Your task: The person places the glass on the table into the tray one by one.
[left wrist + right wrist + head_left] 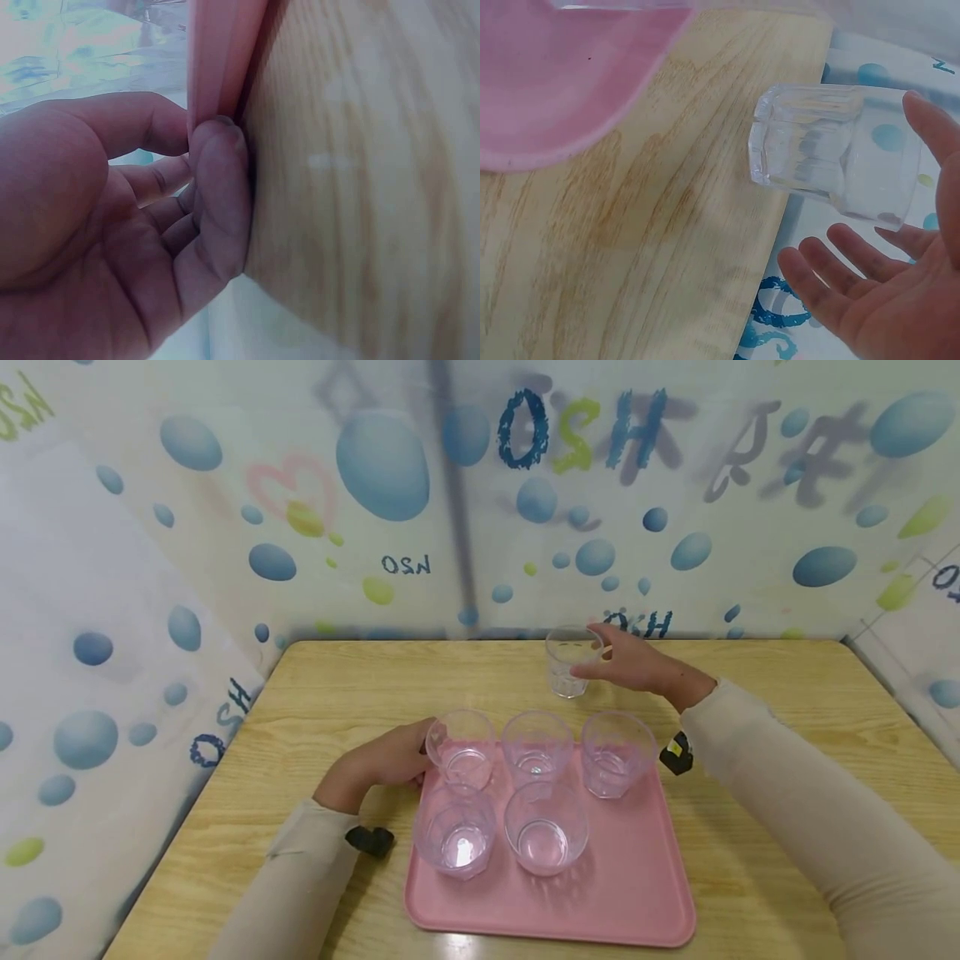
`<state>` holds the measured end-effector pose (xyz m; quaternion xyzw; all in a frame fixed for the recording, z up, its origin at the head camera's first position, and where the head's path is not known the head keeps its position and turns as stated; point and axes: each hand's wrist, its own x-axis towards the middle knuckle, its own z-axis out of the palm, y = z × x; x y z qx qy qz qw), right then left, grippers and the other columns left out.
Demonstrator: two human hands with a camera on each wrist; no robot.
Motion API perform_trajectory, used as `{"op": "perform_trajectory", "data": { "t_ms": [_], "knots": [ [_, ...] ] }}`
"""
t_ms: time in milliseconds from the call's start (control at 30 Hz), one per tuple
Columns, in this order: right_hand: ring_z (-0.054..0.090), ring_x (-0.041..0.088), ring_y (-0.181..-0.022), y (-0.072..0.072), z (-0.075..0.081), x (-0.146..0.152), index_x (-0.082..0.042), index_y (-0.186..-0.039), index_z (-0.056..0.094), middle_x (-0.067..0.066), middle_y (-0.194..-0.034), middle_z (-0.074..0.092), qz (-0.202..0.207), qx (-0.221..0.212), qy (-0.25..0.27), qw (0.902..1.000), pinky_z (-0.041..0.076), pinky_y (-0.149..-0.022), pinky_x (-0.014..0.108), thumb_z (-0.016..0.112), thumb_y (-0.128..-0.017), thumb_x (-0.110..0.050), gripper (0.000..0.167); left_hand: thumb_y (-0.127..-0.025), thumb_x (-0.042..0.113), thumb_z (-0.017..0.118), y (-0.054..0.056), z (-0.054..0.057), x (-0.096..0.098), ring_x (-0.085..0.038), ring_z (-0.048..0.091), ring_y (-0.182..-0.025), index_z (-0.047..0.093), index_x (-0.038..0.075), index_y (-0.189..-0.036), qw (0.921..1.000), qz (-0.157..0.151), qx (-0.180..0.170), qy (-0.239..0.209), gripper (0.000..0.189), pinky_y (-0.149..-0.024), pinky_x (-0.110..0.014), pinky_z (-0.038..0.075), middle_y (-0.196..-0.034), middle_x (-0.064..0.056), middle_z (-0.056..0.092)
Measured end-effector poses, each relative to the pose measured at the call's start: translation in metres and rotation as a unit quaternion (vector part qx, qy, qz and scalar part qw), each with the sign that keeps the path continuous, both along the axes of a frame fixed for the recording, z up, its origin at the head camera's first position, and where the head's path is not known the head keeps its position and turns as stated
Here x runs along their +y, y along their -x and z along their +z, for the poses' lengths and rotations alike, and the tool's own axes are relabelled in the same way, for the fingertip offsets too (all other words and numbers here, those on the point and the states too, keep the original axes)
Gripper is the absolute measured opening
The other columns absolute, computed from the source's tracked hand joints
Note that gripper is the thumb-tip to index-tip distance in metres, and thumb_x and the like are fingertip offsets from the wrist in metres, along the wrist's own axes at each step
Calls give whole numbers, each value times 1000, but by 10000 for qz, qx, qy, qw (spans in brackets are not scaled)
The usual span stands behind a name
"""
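A pink tray (pixel 630 877) lies on the wooden table with several clear drinking glasses on it, such as the front one (pixel 546 831). At its far left corner my left hand (pixel 393 753) grips the tray rim; in the left wrist view the thumb and curled fingers (pixel 221 180) meet at the pink edge. Behind the tray, near the table's back edge, is another clear glass (pixel 566 672). My right hand (pixel 630 660) holds that glass near its rim between thumb and index finger, the other fingers (pixel 817 277) spread away from it.
The wood-grain table (pixel 757 860) ends at a patterned wall sheet (pixel 480 527) with blue and green drops. Three glasses stand along the tray's far side, including one at the right (pixel 618 756), and two stand nearer. Black straps are on both wrists.
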<state>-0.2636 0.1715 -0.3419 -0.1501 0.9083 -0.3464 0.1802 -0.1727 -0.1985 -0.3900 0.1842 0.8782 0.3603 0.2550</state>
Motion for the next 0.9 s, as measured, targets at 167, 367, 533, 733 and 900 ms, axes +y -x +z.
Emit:
{"op": "perform_trajectory", "data": {
  "t_ms": [167,367,533,733,900],
  "knots": [
    [37,45,-142,-1,-2,0,-8,-160,11,25,-156,32,-181,45,-10,9998,42,-107,59,68,-91,-51,99,-103,25,55,0,1,0,-14,49,-51,52,12,-123,10000,5,17,18,24,-52,-26,46,-67,0,50],
    [42,42,-138,-4,-5,1,-4,-157,17,24,-155,33,-349,195,-3,9992,44,-105,57,70,-89,-55,100,-103,26,55,-1,1,0,-13,49,-51,52,14,-122,10000,53,-10,34,23,-53,-26,46,-67,0,51],
    [41,43,-139,-7,-7,5,-2,-155,20,20,-156,35,-504,300,117,9982,43,-106,57,71,-87,-56,101,-103,27,55,-1,0,1,-13,50,-52,53,12,-122,10000,36,44,25,24,-53,-27,47,-68,-1,52],
    [38,46,-141,-15,-8,8,-2,-155,20,19,-156,36,-598,342,363,9970,41,-109,59,73,-86,-55,102,-103,25,56,-1,0,0,-14,51,-53,53,11,-122,10000,16,67,-33,24,-54,-28,47,-69,-2,52],
    [38,46,-141,-24,-7,13,-5,-156,17,18,-156,39,-721,371,616,9948,40,-109,59,73,-87,-53,101,-103,24,56,-2,1,1,-14,50,-52,53,10,-121,10000,26,38,-41,23,-54,-28,47,-66,-1,51]
  ]
}}
